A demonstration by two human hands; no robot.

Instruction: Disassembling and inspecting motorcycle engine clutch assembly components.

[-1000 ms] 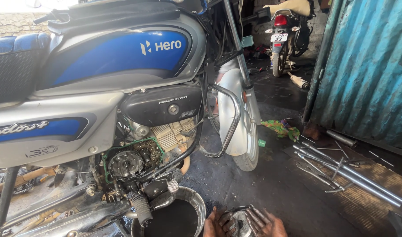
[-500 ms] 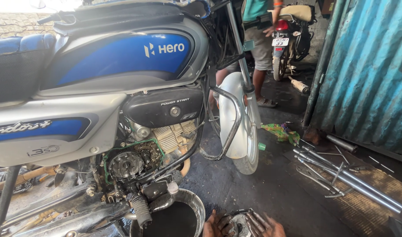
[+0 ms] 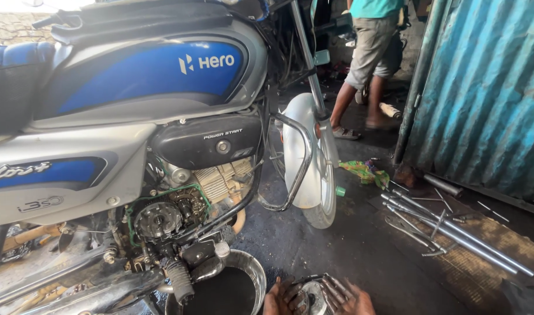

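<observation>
Both hands low, near edge: left hand (image 3: 283, 298) and right hand (image 3: 349, 298) stay curled around a round metal part (image 3: 314, 294), right of the pan (image 3: 256, 269). Bystander (image 3: 369, 64) has walked in far behind the motorcycle (image 3: 132, 116); grip unchanged.

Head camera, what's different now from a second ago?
A person in a teal shirt and grey shorts has walked into view beyond the silver front mudguard. Both greasy hands, left hand and right hand, still hold the round metal engine part beside the oil-filled steel basin.
</observation>
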